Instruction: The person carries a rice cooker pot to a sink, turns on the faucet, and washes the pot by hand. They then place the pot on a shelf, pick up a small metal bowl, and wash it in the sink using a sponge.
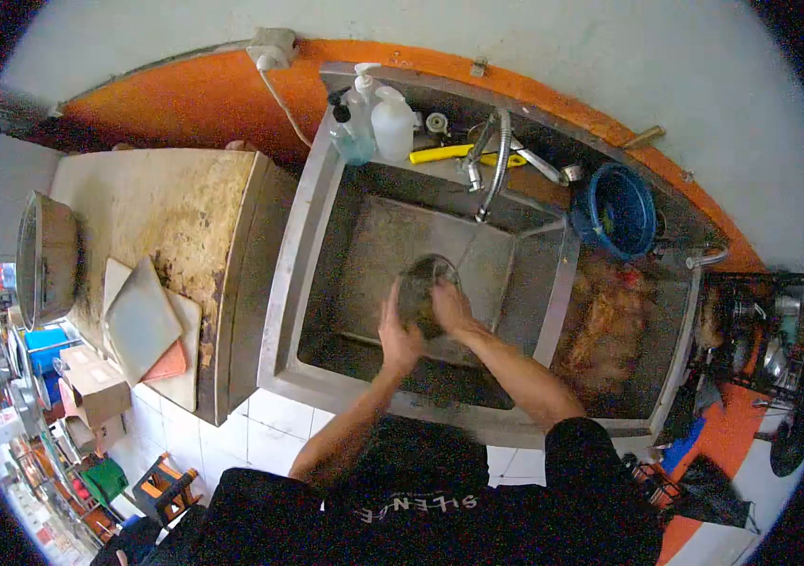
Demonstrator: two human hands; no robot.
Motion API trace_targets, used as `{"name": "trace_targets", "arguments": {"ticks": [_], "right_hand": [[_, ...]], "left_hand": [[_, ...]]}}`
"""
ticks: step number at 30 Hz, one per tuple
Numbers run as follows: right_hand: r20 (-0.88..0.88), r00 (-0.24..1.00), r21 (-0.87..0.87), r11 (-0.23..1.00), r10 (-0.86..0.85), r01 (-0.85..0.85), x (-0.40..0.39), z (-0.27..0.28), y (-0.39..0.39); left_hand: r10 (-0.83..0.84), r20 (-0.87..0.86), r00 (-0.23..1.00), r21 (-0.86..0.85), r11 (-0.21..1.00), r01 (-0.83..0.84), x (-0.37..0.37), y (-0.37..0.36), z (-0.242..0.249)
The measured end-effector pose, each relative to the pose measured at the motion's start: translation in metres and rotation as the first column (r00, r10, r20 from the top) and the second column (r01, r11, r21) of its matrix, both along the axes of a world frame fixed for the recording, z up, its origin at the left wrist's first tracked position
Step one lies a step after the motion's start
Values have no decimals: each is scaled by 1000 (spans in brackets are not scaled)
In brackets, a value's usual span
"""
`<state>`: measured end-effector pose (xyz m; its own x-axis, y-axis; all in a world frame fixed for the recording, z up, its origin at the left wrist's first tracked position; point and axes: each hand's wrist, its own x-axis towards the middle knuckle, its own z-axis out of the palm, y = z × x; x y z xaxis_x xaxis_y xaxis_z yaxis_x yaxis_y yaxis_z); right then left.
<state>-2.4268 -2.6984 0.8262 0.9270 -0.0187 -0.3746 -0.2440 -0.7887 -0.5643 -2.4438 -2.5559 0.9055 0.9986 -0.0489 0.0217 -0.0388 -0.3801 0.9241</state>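
A dark, round bowl (414, 300) is held tilted over the large sink basin (364, 250). Along its left side lie the fingers of my left hand (399, 335), gripping it. My right hand (451, 307) reaches over the bowl's right side, its fingers curled at the rim and inside; blur hides whether they hold a small item. A thin stream of water appears to fall toward the bowl from the flexible tap (496, 179). The bowl's contents are too dark to make out.
Pump bottles (391, 123) and a yellow-handled tool (444, 153) rest on the back ledge. A blue basket (614, 212) stands by the right basin, which holds a brownish heap (610, 325). Cutting boards (142, 316) and a metal bowl (48, 259) lie on the left counter (161, 189).
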Motion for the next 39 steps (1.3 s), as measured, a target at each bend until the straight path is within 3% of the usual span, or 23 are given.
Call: {"name": "trace_targets", "arguments": {"ticks": [3,5,6,10,13,14,15,16,17,20,22,25,26,28,31,32,35,36,39], "right_hand": [[472,872,-147,987,132,-70,5,-17,1],[551,784,-120,957,286,-264,10,-26,8],[593,729,-106,931,342,-350,14,-28,11],[334,802,-358,854,495,-378,29,1,-9],[250,957,-122,986,145,-118,4,-5,15],[186,982,116,993,-43,21,-5,-26,27],[79,974,338,925,-210,172,-13,-62,39],[-32,975,432,876,-220,212,-20,-65,41],[-145,963,508,819,-225,268,-28,-69,43],[-253,967,406,911,35,73,-26,-4,27],[-186,982,171,985,39,-7,-14,13,6],[286,952,-13,993,-107,115,-9,-60,12],[268,953,99,988,-142,119,-13,-63,21],[240,946,330,935,-216,130,-2,-59,44],[134,985,407,912,-114,50,-11,-2,41],[-1,997,267,961,78,-74,-2,22,30],[167,955,148,964,-244,220,12,-13,35],[365,842,243,914,-398,326,20,31,40],[157,871,619,734,-466,281,18,36,76]], "left_hand": [[8,-132,991,-60,998,-16,-3,-3,-7],[-15,-180,984,-87,996,-1,-2,4,2],[-38,-121,992,-84,996,28,2,8,0],[-53,-13,999,-93,994,51,15,15,5],[-29,-6,1000,63,998,29,15,7,20],[-28,-7,1000,118,993,29,14,6,17],[-25,-9,1000,174,984,26,13,7,11],[-26,-21,999,233,972,30,9,9,10],[-28,-44,999,183,982,35,7,11,7],[-53,-86,995,94,994,61,4,19,10],[-107,-77,991,88,990,113,-2,15,9],[-80,34,996,26,997,79,0,5,10],[-83,-63,995,31,996,85,0,6,8],[-40,-103,994,-114,993,28,6,11,6],[-103,-92,990,-173,981,86,12,26,-5],[-137,-78,987,-160,979,123,9,35,-9],[-188,-151,971,-270,952,142,3,40,-13],[-192,-195,962,-330,936,120,1,36,-14],[-163,-339,927,-510,860,-35,0,25,22]]}}
